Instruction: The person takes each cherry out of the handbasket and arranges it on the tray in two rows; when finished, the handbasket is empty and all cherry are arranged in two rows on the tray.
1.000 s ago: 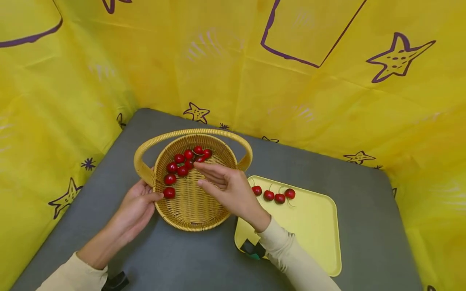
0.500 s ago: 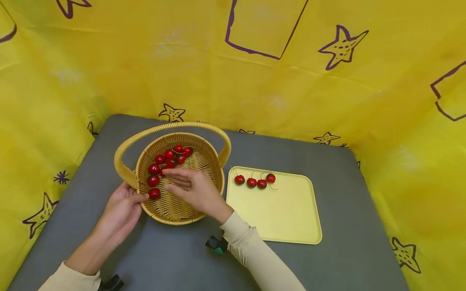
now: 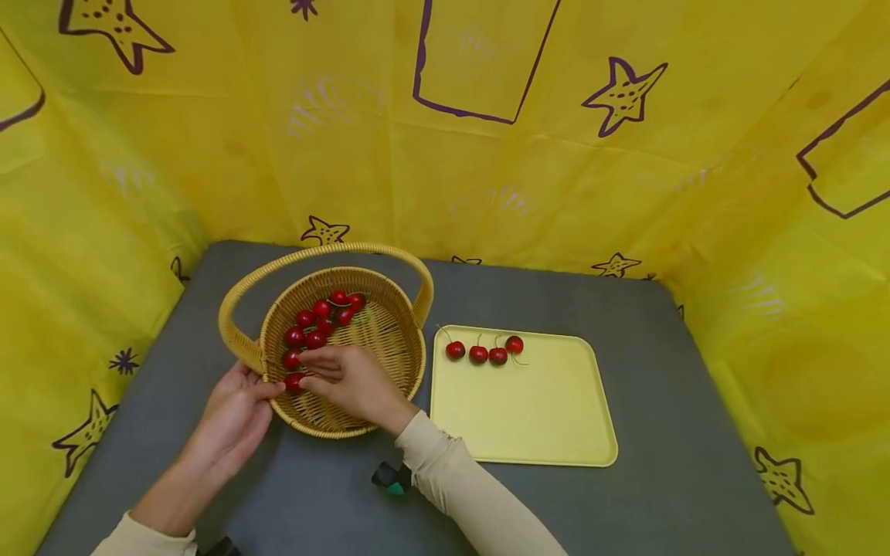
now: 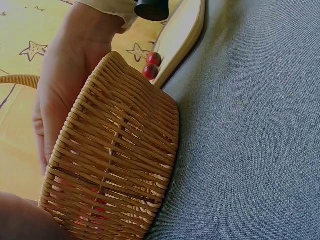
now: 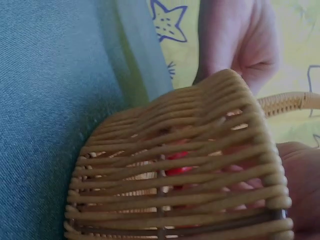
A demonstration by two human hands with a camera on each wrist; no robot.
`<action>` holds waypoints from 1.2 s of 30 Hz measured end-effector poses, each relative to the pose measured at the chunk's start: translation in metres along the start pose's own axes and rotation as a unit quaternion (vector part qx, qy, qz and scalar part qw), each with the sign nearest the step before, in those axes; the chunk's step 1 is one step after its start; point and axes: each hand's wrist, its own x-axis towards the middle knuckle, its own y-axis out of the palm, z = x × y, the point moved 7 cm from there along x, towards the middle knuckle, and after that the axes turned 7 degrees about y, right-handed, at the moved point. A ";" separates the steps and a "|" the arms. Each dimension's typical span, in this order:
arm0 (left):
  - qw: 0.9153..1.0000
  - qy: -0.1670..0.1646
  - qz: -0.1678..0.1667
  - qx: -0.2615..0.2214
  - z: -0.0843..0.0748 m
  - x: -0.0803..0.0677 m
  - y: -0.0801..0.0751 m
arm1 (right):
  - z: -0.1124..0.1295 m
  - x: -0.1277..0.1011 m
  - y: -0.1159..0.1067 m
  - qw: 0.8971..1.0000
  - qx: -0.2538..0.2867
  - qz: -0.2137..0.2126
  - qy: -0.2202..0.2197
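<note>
A round wicker basket [image 3: 422,369] with a tall arched handle stands on the table, and several red cherries [image 3: 295,337] lie along its left side and back. My left hand [image 3: 232,417] grips the basket's left rim, thumb on top and its other fingers on the outer side. My right hand [image 3: 358,386] reaches inside over the woven floor, its fingers nearly straight and thumb apart. Its fingertips are right at the cherry [image 3: 293,382] nearest the left thumb. In the left wrist view, the basket wall [image 4: 115,135] hides most of the cherries and the right fingertips.
To the right, a pale yellow tray [image 3: 528,425] bears several stemmed cherries [image 3: 478,354] along its back edge. The grey table [image 3: 647,386] is enclosed by yellow cloth [image 3: 348,154] with purple starfish drawings. Dark wrist devices [image 3: 392,479] hang at both sleeves.
My right hand has moved left and toward me inside the basket, from the middle cherries to those by the left rim. My left hand keeps its grip. The head view has turned right.
</note>
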 end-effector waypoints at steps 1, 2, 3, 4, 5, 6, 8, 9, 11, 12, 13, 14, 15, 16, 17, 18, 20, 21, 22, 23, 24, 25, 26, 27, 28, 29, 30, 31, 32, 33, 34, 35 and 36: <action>1.000 0.000 -0.002 -0.003 0.000 0.001 0.001 | -0.002 0.001 0.000 1.000 -0.001 0.002 0.006; 1.000 0.001 -0.004 -0.006 0.000 0.002 0.003 | -0.004 0.001 0.000 1.000 -0.005 0.002 0.012; 1.000 0.001 -0.005 -0.009 0.000 0.004 0.005 | -0.006 0.001 -0.001 1.000 -0.012 -0.001 0.018; 1.000 -0.001 -0.005 -0.011 0.000 0.006 0.007 | -0.008 0.001 -0.003 1.000 -0.014 -0.003 0.023; 1.000 -0.002 -0.004 -0.012 0.000 0.008 0.010 | -0.010 0.001 -0.005 0.999 -0.015 -0.005 0.030; 1.000 -0.002 -0.004 -0.013 0.001 0.011 0.012 | -0.012 0.001 -0.008 0.999 -0.015 -0.008 0.037; 1.000 -0.004 -0.002 -0.010 0.001 0.014 0.016 | -0.015 0.000 -0.011 0.999 -0.013 -0.009 0.047; 1.000 -0.005 -0.002 -0.009 0.002 0.015 0.017 | -0.015 0.000 -0.012 0.999 -0.011 -0.007 0.050; 1.000 -0.005 -0.004 -0.007 0.001 0.015 0.018 | -0.015 0.001 -0.011 0.999 -0.005 -0.002 0.052; 1.000 -0.004 -0.004 -0.007 0.001 0.015 0.019 | -0.015 0.001 -0.010 0.999 -0.003 0.001 0.050; 1.000 -0.003 -0.004 -0.007 0.000 0.014 0.018 | -0.015 0.002 -0.009 0.999 0.000 0.005 0.049; 1.000 -0.002 -0.005 -0.008 0.000 0.013 0.018 | -0.015 0.003 -0.007 0.999 0.003 0.008 0.048; 1.000 -0.002 -0.005 -0.010 0.000 0.012 0.018 | -0.015 0.004 -0.005 0.999 0.007 0.011 0.048; 1.000 -0.002 -0.006 -0.011 0.000 0.011 0.017 | -0.015 0.004 -0.003 0.999 0.009 0.013 0.048; 1.000 -0.002 -0.006 -0.012 0.000 0.010 0.017 | -0.016 0.005 -0.001 0.999 0.013 0.016 0.050; 1.000 -0.001 -0.007 -0.013 0.000 0.009 0.016 | -0.017 0.006 0.002 0.998 0.019 0.019 0.053; 1.000 0.000 -0.008 -0.016 0.000 0.007 0.016 | -0.018 0.007 0.005 0.998 0.022 0.022 0.056; 1.000 0.001 -0.009 -0.018 0.000 0.006 0.015 | -0.019 0.008 0.007 0.998 0.024 0.022 0.058; 1.000 0.002 -0.009 -0.018 0.000 0.006 0.015 | -0.019 0.008 0.008 0.998 0.025 0.022 0.059; 1.000 0.004 -0.009 -0.018 0.000 0.005 0.015 | -0.019 0.009 0.009 0.998 0.028 0.021 0.060; 1.000 0.006 -0.009 -0.019 0.000 0.004 0.015 | -0.019 0.009 0.010 0.998 0.030 0.019 0.060; 1.000 0.008 -0.008 -0.020 -0.001 0.004 0.015 | -0.019 0.009 0.011 0.998 0.031 0.018 0.061; 1.000 0.009 -0.008 -0.020 -0.001 0.003 0.015 | -0.019 0.010 0.011 0.997 0.035 0.016 0.062; 1.000 0.010 -0.008 -0.019 -0.002 0.003 0.015 | -0.018 0.010 0.012 0.997 0.038 0.015 0.063; 1.000 0.011 -0.009 -0.019 -0.002 0.002 0.014 | -0.018 0.010 0.013 0.997 0.041 0.015 0.063; 1.000 0.011 -0.010 -0.020 -0.003 0.002 0.014 | -0.017 0.010 0.013 0.997 0.043 0.015 0.063; 1.000 0.010 -0.011 -0.019 -0.003 0.001 0.013 | -0.017 0.010 0.014 0.997 0.044 0.015 0.061; 1.000 0.010 -0.013 -0.018 -0.004 0.000 0.012 | -0.015 0.011 0.015 0.997 0.045 0.015 0.057; 1.000 0.011 -0.015 -0.018 -0.004 0.000 0.011 | -0.014 0.011 0.015 0.998 0.045 0.014 0.052; 1.000 0.012 -0.016 -0.018 -0.005 -0.001 0.010 | -0.013 0.011 0.016 0.998 0.043 0.014 0.048; 1.000 0.013 -0.017 -0.018 -0.006 -0.002 0.009 | -0.011 0.012 0.016 0.998 0.043 0.014 0.043; 1.000 0.013 -0.019 -0.017 -0.006 -0.002 0.008 | -0.010 0.013 0.017 0.998 0.040 0.014 0.041; 1.000 0.014 -0.021 -0.016 -0.007 -0.003 0.007 | -0.009 0.013 0.018 0.998 0.037 0.016 0.040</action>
